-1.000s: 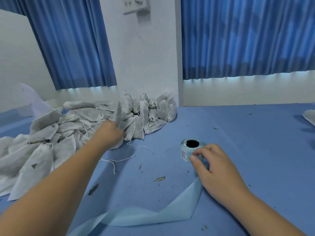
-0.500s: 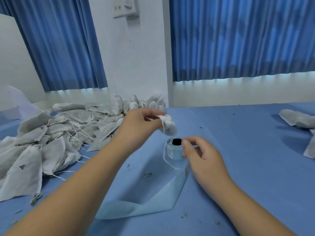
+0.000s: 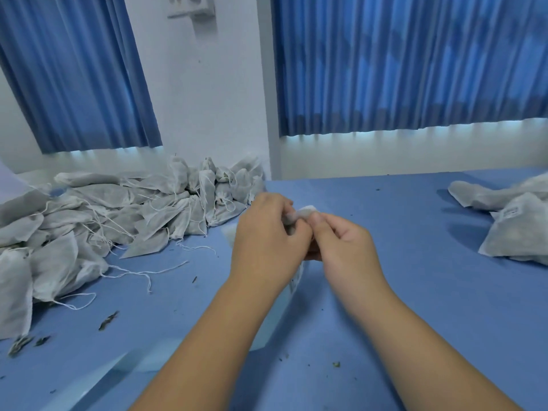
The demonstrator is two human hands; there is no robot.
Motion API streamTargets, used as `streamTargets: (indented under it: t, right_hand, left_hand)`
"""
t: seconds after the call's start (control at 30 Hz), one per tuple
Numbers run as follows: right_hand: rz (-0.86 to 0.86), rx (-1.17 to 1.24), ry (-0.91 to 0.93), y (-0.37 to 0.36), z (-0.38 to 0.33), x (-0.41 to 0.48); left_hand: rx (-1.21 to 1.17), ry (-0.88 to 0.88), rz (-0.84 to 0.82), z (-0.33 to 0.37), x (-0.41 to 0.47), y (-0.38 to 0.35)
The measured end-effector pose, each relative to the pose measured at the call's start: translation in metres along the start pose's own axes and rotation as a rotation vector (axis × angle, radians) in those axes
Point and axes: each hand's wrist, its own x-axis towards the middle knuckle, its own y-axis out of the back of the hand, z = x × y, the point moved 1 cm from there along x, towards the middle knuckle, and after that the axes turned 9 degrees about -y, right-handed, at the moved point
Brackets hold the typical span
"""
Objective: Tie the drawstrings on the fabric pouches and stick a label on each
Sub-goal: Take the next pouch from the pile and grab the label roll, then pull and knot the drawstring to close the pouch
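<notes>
Small white pouch (image 3: 307, 211) pinched between left hand (image 3: 267, 241) and right hand (image 3: 344, 247); grey pouch pile (image 3: 118, 221) far left; labelled pouches (image 3: 516, 232) right.

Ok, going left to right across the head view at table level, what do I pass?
The big pile of pouches → left hand → held pouch, pinched by both hands → right hand → smaller heap of pouches, one showing a label.
</notes>
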Motion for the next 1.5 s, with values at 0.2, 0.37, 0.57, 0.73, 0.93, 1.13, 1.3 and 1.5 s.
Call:
streamTargets:
  t: [0.2, 0.37, 0.57, 0.73, 0.93, 1.13, 1.3, 1.5]
  right_hand:
    - [-0.073, -0.179, -0.038, 0.014, -0.005, 0.006]
    - [-0.312, -0.101, -0.249, 0.024, -0.009, 0.008]
    - [-0.425, 0.236, -0.234, 0.043, -0.018, 0.013]
    - [-0.663, 0.477, -0.29, 0.063, -0.029, 0.012]
    - [-0.758, 0.489, -0.302, 0.075, -0.035, 0.014]
    - [-0.518, 0.156, -0.369, 0.071, -0.022, 0.015]
    - [-0.466, 0.191, -0.361, 0.07, -0.021, 0.014]
    - [-0.415, 0.161, -0.316, 0.076, -0.027, 0.014]
  left_hand:
    - [-0.093, 0.077, 0.028, 0.006, -0.006, 0.0]
    - [-0.154, 0.058, 0.035, 0.007, -0.007, 0.01]
    - [-0.241, 0.031, 0.087, 0.02, -0.004, 0.024]
    - [-0.414, 0.092, -0.018, 0.042, -0.005, 0.025]
    - [-0.198, 0.03, -0.383, 0.045, -0.015, 0.014]
    - [0.045, 0.047, -0.533, 0.034, -0.022, 0.002]
    - [-0.403, 0.342, -0.398, 0.045, -0.033, -0.009]
    - [-0.801, 0.532, -0.388, 0.038, -0.035, -0.006]
